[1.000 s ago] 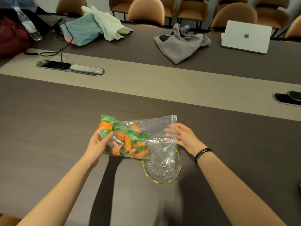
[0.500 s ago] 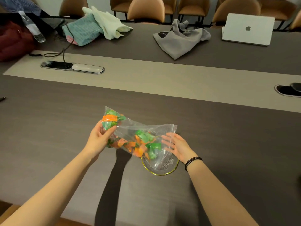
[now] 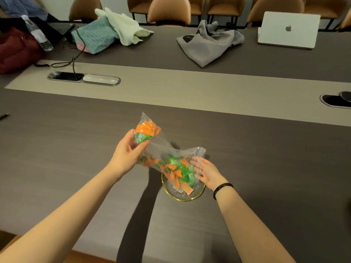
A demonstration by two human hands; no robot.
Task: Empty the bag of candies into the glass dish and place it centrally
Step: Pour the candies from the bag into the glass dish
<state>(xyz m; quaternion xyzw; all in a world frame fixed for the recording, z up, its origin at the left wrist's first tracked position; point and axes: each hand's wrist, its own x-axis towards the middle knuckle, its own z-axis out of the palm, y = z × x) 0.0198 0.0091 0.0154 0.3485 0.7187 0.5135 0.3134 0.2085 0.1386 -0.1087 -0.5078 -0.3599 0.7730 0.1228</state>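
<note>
A clear plastic bag (image 3: 161, 147) of orange and green candies (image 3: 176, 170) is tilted, closed end up at the left and mouth down at the right. My left hand (image 3: 127, 151) grips the raised end, where a few candies remain. My right hand (image 3: 206, 172) holds the mouth edge over the glass dish (image 3: 183, 195), a ribbed clear dish with a gold rim on the dark table. Candies are piled at the mouth and spill into the dish; one orange candy (image 3: 188, 191) lies in it.
Beyond the beige centre strip (image 3: 190, 92) with its cable hatches (image 3: 83, 79) lie a grey cloth (image 3: 209, 43), a white laptop (image 3: 287, 29), teal and cream cloths (image 3: 112, 33), a water bottle (image 3: 37, 33) and a dark red bag (image 3: 15, 50). Chairs line the far side.
My left hand has lifted the closed end of the bag higher. The candies have slid down toward the mouth and begun dropping into the dish. My right hand has lowered the mouth.
</note>
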